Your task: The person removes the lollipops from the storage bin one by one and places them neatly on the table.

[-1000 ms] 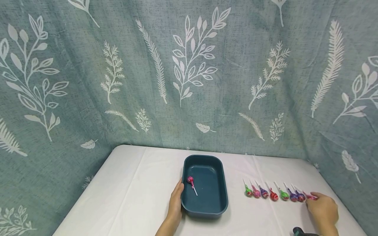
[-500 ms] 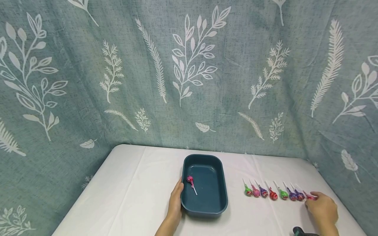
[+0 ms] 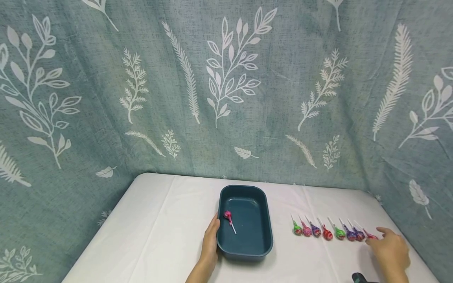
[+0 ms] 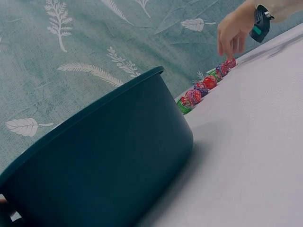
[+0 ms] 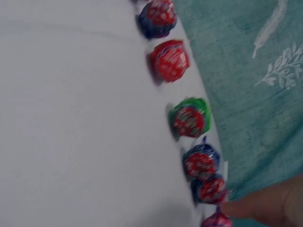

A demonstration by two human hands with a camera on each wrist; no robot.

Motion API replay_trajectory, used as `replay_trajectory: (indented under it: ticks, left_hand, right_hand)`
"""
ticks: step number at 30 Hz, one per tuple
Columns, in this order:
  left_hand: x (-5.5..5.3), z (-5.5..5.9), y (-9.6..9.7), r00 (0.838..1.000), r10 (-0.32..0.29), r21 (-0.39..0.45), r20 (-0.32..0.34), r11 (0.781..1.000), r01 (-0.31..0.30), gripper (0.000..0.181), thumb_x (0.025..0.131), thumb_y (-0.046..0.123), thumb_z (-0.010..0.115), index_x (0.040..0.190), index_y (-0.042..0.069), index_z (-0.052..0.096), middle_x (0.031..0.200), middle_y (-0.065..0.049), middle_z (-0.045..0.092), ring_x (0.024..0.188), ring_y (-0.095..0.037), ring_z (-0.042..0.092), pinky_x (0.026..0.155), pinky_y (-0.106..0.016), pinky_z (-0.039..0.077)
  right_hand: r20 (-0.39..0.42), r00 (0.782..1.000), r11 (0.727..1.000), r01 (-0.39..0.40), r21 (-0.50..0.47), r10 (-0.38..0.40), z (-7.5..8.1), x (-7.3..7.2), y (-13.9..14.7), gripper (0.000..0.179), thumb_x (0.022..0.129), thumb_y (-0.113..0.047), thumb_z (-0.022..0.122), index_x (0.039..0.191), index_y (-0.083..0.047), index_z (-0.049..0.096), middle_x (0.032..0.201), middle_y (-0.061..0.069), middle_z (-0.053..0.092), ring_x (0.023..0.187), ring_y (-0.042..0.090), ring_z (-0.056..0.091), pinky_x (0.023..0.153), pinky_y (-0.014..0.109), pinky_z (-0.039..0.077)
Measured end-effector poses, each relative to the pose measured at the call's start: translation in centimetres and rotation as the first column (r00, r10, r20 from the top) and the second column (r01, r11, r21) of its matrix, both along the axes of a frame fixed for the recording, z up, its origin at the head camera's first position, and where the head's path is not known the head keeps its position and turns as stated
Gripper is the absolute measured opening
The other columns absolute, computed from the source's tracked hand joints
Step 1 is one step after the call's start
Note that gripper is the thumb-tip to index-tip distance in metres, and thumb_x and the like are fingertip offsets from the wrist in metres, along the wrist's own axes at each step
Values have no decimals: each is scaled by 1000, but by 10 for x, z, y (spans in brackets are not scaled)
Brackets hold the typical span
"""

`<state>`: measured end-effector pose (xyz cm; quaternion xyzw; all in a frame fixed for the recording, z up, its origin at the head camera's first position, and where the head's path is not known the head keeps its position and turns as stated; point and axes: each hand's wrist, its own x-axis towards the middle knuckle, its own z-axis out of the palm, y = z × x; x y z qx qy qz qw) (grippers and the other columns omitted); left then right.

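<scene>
My left hand (image 3: 209, 243) rests along the left side of a dark teal rectangular tub (image 3: 244, 251), its fingers against the outer wall. One pink lollipop (image 3: 228, 215) lies inside, stick toward the front. On the right, my right hand (image 3: 391, 249) is at the end of a row of lollipops, its index finger and thumb apart beside the last pink lollipop (image 3: 370, 236). In the right wrist view a fingertip (image 5: 232, 208) is close to that pink lollipop (image 5: 218, 220); whether it touches is unclear.
Leftward along the row lie purple, green (image 3: 340, 234), red (image 3: 327, 235), purple, pink and green lollipops, sticks pointing back. A white cloth (image 3: 159, 236) covers the table. A patterned teal curtain (image 3: 198, 149) hangs behind. A dark device (image 4: 260, 23) is strapped to the right wrist.
My right hand has shifted slightly to the right, and its index finger has moved away from the end pink lollipop. The left hand and the tub hold their place.
</scene>
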<state>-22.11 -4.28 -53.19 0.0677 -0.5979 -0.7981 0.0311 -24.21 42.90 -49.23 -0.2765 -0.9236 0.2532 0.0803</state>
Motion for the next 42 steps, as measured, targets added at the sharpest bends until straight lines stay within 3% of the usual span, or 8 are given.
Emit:
replay_trajectory:
  ticks: [7, 11, 16, 21, 27, 33, 35, 42]
  left_hand:
    - [0, 0, 1, 1000, 12, -22, -17, 1000, -13, 61, 101, 42, 41, 148, 4, 36, 155, -19, 25, 143, -41, 10, 112, -61, 5]
    - [-1, 0, 1, 1000, 9, -5, 11, 1000, -9, 58, 102, 37, 41, 149, 3, 35, 156, -18, 24, 144, -39, 9, 113, -58, 4]
    - [-3, 1, 1, 999, 8, -2, 42, 1000, -8, 53, 104, 30, 38, 149, 2, 33, 156, -19, 22, 144, -40, 8, 113, -58, 3]
    - [-4, 0, 1, 999, 2, -3, 54, 1000, -2, 52, 105, 27, 37, 149, 1, 33, 156, -19, 22, 144, -40, 8, 113, -59, 4]
    - [0, 4, 3, 999, 12, 0, 31, 1000, -12, 53, 104, 31, 39, 149, 3, 35, 156, -17, 24, 144, -39, 9, 113, -58, 4]
    - [0, 4, 3, 999, 20, -10, 31, 1000, -19, 55, 103, 34, 40, 149, 4, 35, 156, -18, 24, 144, -40, 10, 113, -58, 4]
    - [0, 4, 3, 999, 22, -8, 31, 1000, -21, 55, 103, 34, 40, 149, 4, 35, 156, -18, 25, 144, -40, 10, 113, -58, 4]
    - [0, 2, 2, 999, 0, -3, 34, 1000, 0, 56, 104, 34, 39, 149, 3, 33, 156, -18, 23, 144, -40, 9, 113, -60, 4]
  right_hand:
    - [-112, 990, 996, -85, 30, 87, 24, -2, -30, 63, 77, -12, 72, 130, 9, 45, 125, 38, 41, 116, 59, 31, 87, 67, 34]
    - [-212, 957, 979, -181, 90, 196, 36, -7, -60, 61, 75, -9, 75, 127, 11, 50, 123, 40, 43, 115, 59, 34, 92, 68, 29]
    - [-357, 842, 914, -365, 176, 405, 43, -12, -98, 55, 73, -6, 78, 120, 11, 56, 118, 40, 49, 111, 56, 40, 94, 66, 27]
    - [-410, 725, 829, -527, 188, 554, 48, -18, -132, 53, 73, -4, 80, 120, 7, 59, 122, 35, 50, 112, 53, 41, 90, 66, 33]
    - [-385, 570, 674, -700, 235, 726, 51, -29, -170, 51, 71, 0, 82, 119, 1, 63, 122, 24, 54, 116, 44, 44, 93, 62, 38]
    - [-295, 354, 436, -852, 290, 888, 57, -38, -207, 55, 70, 1, 84, 121, -6, 64, 126, 14, 55, 119, 34, 48, 95, 53, 44]
    - [-251, 297, 365, -882, 298, 921, 60, -40, -219, 55, 71, -1, 83, 122, -10, 64, 129, 12, 55, 122, 31, 47, 95, 51, 45]
    - [-43, 164, 170, -938, 302, 985, 66, -52, -256, 48, 79, -7, 78, 125, -12, 64, 134, 9, 53, 123, 26, 50, 93, 45, 48]
